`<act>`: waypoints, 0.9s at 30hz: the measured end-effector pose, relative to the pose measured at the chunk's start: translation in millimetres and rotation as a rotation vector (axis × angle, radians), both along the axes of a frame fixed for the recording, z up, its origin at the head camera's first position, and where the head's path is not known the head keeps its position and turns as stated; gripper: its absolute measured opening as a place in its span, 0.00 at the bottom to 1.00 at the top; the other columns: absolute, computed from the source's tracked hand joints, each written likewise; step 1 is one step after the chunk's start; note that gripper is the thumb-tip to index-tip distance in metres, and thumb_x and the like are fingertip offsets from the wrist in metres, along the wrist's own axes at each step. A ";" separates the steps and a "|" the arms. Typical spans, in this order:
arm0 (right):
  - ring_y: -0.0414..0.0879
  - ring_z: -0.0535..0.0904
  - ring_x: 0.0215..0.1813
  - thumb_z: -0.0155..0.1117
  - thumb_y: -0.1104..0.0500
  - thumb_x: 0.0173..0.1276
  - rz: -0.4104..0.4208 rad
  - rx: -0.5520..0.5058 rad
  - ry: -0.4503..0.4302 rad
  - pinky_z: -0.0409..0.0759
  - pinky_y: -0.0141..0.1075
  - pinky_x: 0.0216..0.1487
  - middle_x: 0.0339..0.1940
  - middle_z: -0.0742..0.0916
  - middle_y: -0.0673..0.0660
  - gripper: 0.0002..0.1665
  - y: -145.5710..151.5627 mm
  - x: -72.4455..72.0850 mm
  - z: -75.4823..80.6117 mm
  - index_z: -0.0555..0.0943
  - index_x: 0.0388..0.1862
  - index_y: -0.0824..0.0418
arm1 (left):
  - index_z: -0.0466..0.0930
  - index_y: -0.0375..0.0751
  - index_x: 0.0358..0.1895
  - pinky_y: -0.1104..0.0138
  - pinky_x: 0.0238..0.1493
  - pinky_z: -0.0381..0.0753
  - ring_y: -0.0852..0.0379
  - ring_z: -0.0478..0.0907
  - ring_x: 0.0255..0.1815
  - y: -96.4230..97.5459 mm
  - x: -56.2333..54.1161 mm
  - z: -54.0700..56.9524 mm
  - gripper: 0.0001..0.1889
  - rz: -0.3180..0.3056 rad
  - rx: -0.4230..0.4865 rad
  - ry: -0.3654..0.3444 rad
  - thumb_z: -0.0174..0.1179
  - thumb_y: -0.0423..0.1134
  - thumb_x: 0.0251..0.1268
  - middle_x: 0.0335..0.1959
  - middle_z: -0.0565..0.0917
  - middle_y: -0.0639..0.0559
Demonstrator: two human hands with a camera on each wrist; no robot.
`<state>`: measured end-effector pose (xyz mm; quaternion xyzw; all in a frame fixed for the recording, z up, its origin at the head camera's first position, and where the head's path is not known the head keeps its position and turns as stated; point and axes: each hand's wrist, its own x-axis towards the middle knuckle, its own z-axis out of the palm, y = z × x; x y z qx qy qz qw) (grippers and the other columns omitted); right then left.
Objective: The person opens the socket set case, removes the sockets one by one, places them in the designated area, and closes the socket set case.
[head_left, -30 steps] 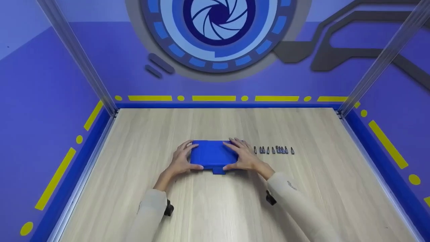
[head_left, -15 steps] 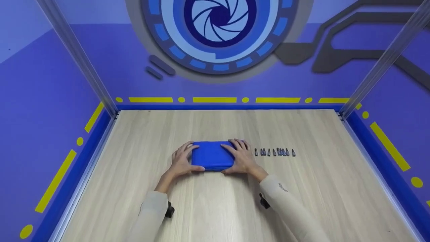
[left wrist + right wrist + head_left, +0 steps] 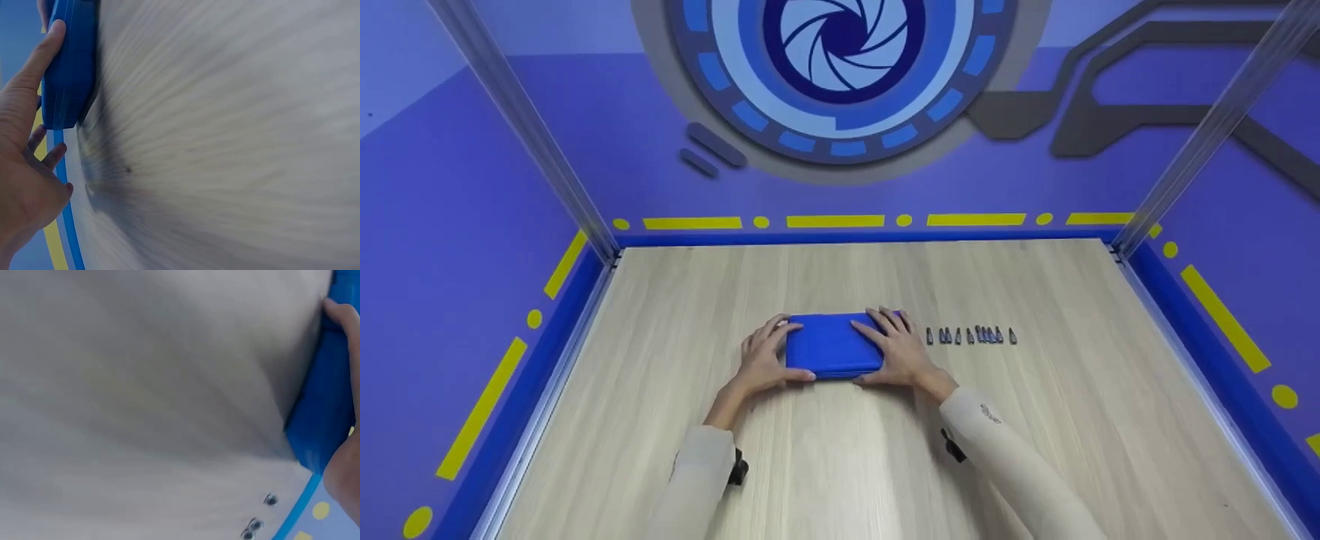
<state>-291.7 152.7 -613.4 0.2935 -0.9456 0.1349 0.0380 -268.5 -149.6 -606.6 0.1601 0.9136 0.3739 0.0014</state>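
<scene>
A flat blue plastic case (image 3: 831, 345) lies closed on the wooden table, its long side facing me. My left hand (image 3: 763, 358) grips its left end, thumb along the front edge and fingers toward the back corner. At the other end, my right hand (image 3: 906, 354) holds the case with its thumb at the front edge and fingers spread over the lid and back corner. In the left wrist view the left thumb presses on the front side of the case (image 3: 70, 73). The right wrist view shows the right thumb on the front of the case (image 3: 323, 402).
Several small dark pointed metal pieces (image 3: 970, 337) stand in a row just right of the right hand. The wooden table (image 3: 840, 465) is bounded by blue panels (image 3: 840, 187) at the back and sides, with metal posts at the rear corners.
A front latch tab that stuck out from the case toward me a second ago no longer shows there. The right hand shifted slightly left along the case; the left hand stayed nearly still.
</scene>
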 end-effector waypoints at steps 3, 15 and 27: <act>0.66 0.52 0.84 0.69 0.24 0.55 0.041 0.036 -0.015 0.47 0.67 0.82 0.84 0.61 0.64 0.64 6.9 0.5 -0.3 0.58 0.84 0.50 | 0.71 0.47 0.74 0.33 0.77 0.48 0.33 0.56 0.80 0.5 -2.2 0.3 0.50 -0.006 -0.030 0.009 0.81 0.58 0.44 0.80 0.61 0.40; 0.68 0.50 0.84 0.58 0.40 0.77 0.107 -0.026 -0.045 0.54 0.66 0.80 0.84 0.59 0.66 0.45 44.5 5.4 6.6 0.58 0.83 0.60 | 0.64 0.42 0.78 0.31 0.76 0.47 0.31 0.53 0.82 -3.0 -10.2 4.3 0.49 -0.087 -0.135 0.076 0.73 0.58 0.57 0.82 0.58 0.37; 0.66 0.51 0.84 0.62 0.35 0.71 -0.095 -0.002 -0.095 0.46 0.64 0.83 0.83 0.61 0.67 0.49 118.1 -0.6 38.7 0.60 0.82 0.57 | 0.56 0.43 0.81 0.35 0.82 0.42 0.39 0.49 0.85 -45.2 -12.2 19.9 0.49 -0.062 -0.465 0.184 0.58 0.69 0.65 0.83 0.57 0.41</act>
